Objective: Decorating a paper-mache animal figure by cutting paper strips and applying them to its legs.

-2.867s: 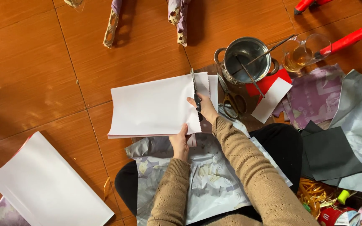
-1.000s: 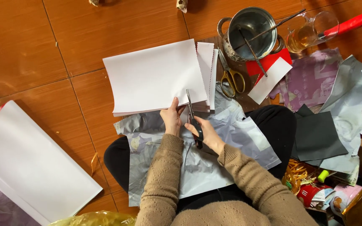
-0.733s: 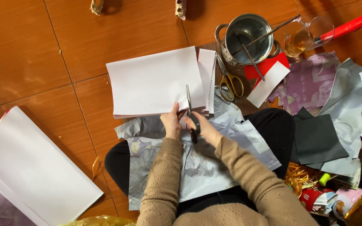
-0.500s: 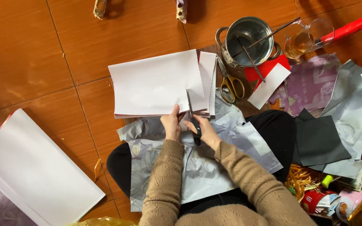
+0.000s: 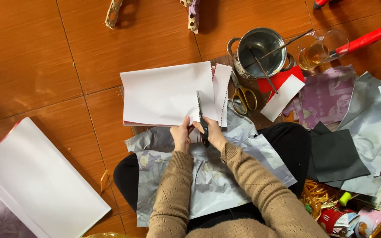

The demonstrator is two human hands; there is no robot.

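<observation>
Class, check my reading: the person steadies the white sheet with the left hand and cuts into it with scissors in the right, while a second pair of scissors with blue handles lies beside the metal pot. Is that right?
Not quite. The head view shows the spare scissors beside the metal pot have yellow handles, not blue. The rest holds: the left hand steadies the white sheet, and the right hand works the cutting scissors into its near edge.

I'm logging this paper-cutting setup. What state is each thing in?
White sheet: flat, partly cut from its near edge.
Scissors: in right hand, blades in the sheet.
Left hand: pinching the sheet's edge.
Gold-handled scissors: lying unused.
Pot: open, sticks inside.
Glass: partly filled, amber liquid.
</observation>
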